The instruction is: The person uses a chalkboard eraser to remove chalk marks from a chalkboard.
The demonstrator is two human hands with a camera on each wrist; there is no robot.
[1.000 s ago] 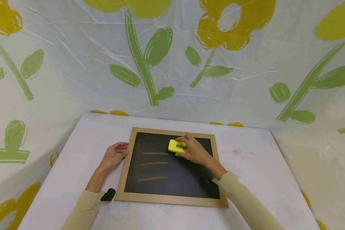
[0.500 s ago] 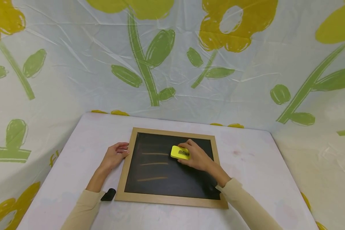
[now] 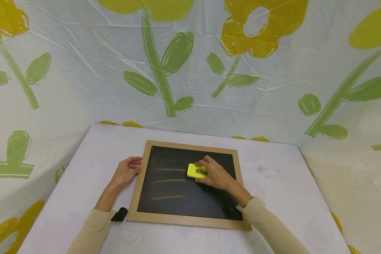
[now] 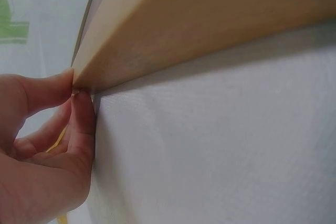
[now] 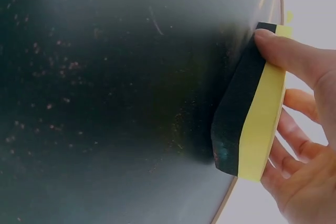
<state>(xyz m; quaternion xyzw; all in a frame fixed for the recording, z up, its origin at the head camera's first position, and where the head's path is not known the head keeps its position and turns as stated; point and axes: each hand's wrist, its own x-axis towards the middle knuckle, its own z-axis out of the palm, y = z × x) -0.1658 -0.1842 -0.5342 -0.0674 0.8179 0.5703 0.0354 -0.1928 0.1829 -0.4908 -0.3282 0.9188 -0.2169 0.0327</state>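
A wood-framed chalkboard (image 3: 190, 197) lies flat on the white table (image 3: 273, 176). Three pale chalk lines (image 3: 170, 169) run across its left half. My right hand (image 3: 217, 176) grips a yellow eraser (image 3: 197, 171) and presses its black felt face onto the board, just right of the top line. In the right wrist view the eraser (image 5: 252, 114) stands edge-on against the dusty dark surface (image 5: 105, 103), with the thumb (image 5: 294, 56) on top. My left hand (image 3: 125, 173) rests at the frame's left side. There its thumb and fingers (image 4: 79, 119) pinch the frame's edge (image 4: 199, 19).
A small black object (image 3: 119, 214) sits at my left sleeve, near the board's front-left corner. Floral plastic sheeting (image 3: 190, 70) walls the table on the far, left and right sides. Bare tabletop lies right of the board.
My right hand has slid the eraser toward me, from the board's upper part down to the level of the top chalk line. The left hand has stayed put.
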